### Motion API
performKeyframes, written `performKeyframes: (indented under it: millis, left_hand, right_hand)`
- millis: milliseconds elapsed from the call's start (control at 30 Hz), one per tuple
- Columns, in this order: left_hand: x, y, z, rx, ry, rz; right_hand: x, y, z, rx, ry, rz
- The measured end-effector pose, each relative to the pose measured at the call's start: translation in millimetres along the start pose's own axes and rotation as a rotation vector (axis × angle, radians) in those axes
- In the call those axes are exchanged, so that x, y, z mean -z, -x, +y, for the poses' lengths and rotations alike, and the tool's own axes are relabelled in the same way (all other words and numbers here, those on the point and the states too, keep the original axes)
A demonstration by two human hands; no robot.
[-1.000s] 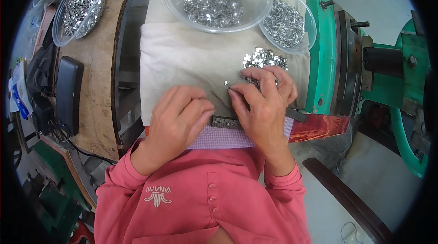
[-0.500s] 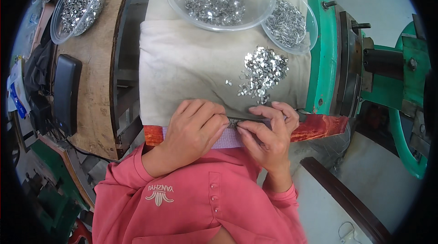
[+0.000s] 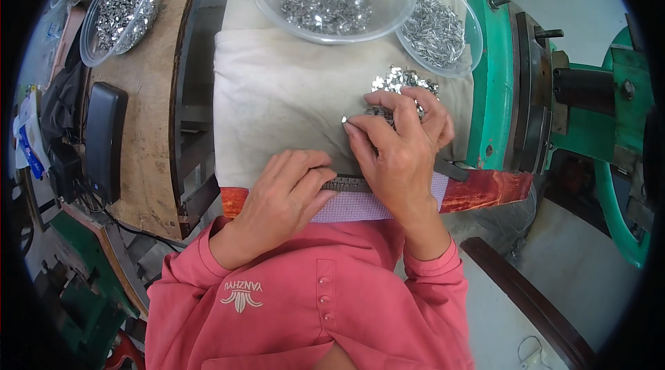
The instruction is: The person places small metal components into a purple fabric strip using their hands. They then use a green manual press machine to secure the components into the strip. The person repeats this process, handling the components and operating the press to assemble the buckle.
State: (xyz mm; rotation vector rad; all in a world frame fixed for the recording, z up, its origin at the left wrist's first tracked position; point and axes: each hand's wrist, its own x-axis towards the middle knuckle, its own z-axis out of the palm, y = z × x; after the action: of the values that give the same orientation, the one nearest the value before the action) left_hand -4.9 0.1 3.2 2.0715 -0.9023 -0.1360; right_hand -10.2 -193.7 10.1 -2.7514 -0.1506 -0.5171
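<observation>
My left hand (image 3: 280, 193) is closed on the left part of a dark slotted metal bar (image 3: 350, 184), which lies on a purple checked cloth (image 3: 353, 211) at the table's near edge. Small pieces appear to sit along the bar, too fine to make out. My right hand (image 3: 405, 145) reaches over the beige cloth, thumb and forefinger pinched at a small shiny metal piece (image 3: 344, 120). Its other fingers curl over a loose pile of shiny metal pieces (image 3: 405, 79), hiding the pile's near part.
A large clear tub (image 3: 332, 31) of small metal parts stands at the back. Beside it, a round clear container (image 3: 440, 34) holds thin metal pins. A green machine (image 3: 485, 93) borders the right. On the wooden table at left are another tub (image 3: 121, 13) and a black box (image 3: 104, 141).
My right hand has left the bar and moved up and away to the small piece beside the pile. My left hand stays at the bar, its fingers slightly lower and further left.
</observation>
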Motion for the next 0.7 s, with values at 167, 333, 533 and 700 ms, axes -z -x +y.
performKeyframes:
  millis: [167,333,533,700]
  left_hand:
    - [4,-1,2,0.007,0.023,-0.011]
    - [-2,-3,3,-0.036,-0.014,0.008]
    - [0,-3,3,0.024,0.043,0.059]
    - [5,2,-2,-0.001,0.036,0.056]
  right_hand:
    - [10,4,4,-0.033,-0.073,-0.005]
    - [34,33,5,-0.069,-0.156,-0.006]
    - [40,62,-1,-0.068,-0.091,-0.126]
    - [35,47,5,-0.093,-0.111,-0.066]
